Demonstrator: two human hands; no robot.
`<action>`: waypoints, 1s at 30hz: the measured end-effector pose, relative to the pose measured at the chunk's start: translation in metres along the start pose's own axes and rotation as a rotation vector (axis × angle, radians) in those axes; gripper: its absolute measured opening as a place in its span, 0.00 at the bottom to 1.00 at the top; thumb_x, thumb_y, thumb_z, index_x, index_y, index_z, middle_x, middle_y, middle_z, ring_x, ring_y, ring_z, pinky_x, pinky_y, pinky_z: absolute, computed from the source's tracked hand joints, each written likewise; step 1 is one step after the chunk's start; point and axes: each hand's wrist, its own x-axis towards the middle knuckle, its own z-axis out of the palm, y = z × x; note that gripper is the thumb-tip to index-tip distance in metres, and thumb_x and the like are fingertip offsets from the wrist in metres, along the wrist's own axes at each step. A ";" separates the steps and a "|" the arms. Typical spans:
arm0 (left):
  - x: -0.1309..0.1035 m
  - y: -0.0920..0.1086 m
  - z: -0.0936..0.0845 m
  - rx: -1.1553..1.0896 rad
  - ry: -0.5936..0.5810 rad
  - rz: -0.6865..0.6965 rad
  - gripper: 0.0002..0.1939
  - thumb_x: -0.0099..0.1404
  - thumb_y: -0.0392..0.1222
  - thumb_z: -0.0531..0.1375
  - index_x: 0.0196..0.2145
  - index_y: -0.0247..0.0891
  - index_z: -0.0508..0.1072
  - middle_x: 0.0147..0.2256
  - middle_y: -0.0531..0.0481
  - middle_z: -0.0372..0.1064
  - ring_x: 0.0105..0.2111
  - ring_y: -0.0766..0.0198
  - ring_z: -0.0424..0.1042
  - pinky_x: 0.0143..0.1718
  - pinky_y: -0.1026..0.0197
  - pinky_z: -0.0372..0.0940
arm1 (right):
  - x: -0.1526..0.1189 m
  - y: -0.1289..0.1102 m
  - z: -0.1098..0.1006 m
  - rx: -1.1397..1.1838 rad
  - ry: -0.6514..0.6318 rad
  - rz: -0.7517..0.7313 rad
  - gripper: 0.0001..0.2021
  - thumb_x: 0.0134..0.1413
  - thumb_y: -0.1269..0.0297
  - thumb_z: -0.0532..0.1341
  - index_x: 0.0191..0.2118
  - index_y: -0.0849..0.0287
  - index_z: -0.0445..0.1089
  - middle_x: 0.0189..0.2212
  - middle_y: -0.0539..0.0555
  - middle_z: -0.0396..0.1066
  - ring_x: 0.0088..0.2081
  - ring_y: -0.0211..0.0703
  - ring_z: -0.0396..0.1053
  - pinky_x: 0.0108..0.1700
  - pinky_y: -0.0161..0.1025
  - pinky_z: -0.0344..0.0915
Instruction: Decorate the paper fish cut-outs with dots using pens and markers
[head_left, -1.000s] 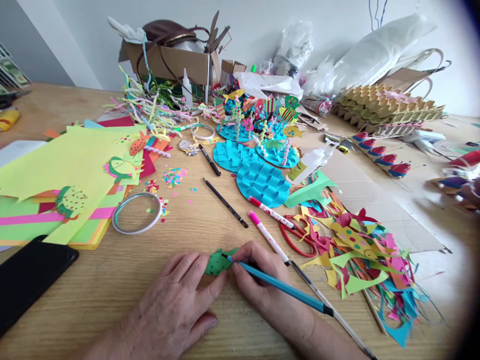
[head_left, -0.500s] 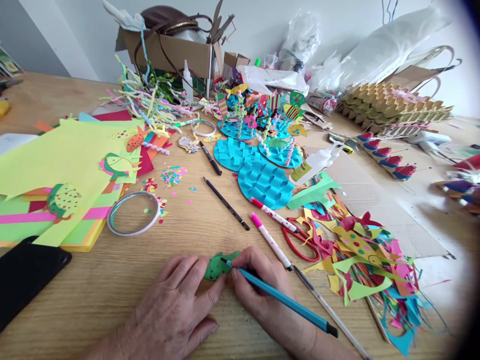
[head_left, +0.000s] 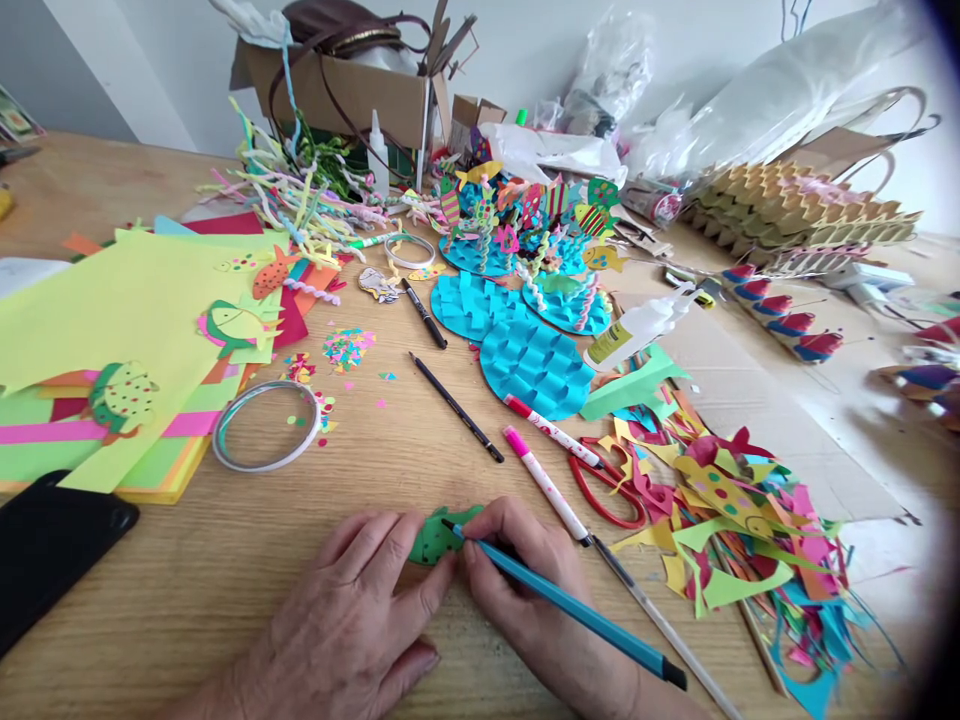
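A small green paper fish (head_left: 433, 540) with dark dots lies on the table before me, partly covered by my fingers. My left hand (head_left: 375, 590) rests flat beside it, forefinger and thumb pressing on its left and lower edges. Pinched in my right hand (head_left: 521, 575) is a blue felt-tip pen (head_left: 577, 612), its dark tip touching the upper part of the fish or just above it. To the right lie a pink-capped marker (head_left: 546, 485), a red-capped marker (head_left: 553, 432) and red-handled scissors (head_left: 609, 490). A black pencil (head_left: 456, 405) points away from me.
Coloured paper sheets (head_left: 142, 300) and a tape roll (head_left: 268, 425) are on the left, near a black phone-like object (head_left: 60, 550). Paper scraps (head_left: 750, 530) heap up at right. Blue woven paper ovals (head_left: 534, 368), a glue bottle (head_left: 634, 330) and egg trays (head_left: 802, 215) stand farther back.
The view has shifted slightly. Both hands keep nearly the same place, and the pen tip stays at the upper part of the green paper fish.
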 end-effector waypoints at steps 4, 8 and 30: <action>-0.002 0.000 0.001 -0.023 0.032 -0.003 0.24 0.66 0.56 0.58 0.55 0.43 0.67 0.50 0.43 0.64 0.48 0.53 0.62 0.48 0.53 0.61 | 0.000 -0.001 0.001 -0.003 0.003 -0.001 0.05 0.51 0.72 0.55 0.28 0.58 0.66 0.17 0.44 0.62 0.17 0.33 0.59 0.19 0.29 0.54; -0.002 -0.001 0.001 -0.016 0.019 -0.003 0.24 0.66 0.58 0.57 0.55 0.43 0.68 0.50 0.43 0.64 0.47 0.53 0.62 0.48 0.53 0.61 | -0.001 -0.001 0.001 -0.013 0.013 -0.008 0.05 0.51 0.72 0.55 0.28 0.58 0.66 0.18 0.45 0.64 0.17 0.32 0.60 0.19 0.28 0.55; -0.002 0.000 0.003 0.000 0.035 -0.003 0.26 0.66 0.59 0.57 0.56 0.42 0.67 0.50 0.43 0.64 0.48 0.53 0.62 0.49 0.53 0.60 | -0.002 0.001 0.001 -0.048 0.028 -0.012 0.05 0.50 0.72 0.55 0.27 0.57 0.65 0.17 0.44 0.63 0.18 0.33 0.61 0.20 0.29 0.55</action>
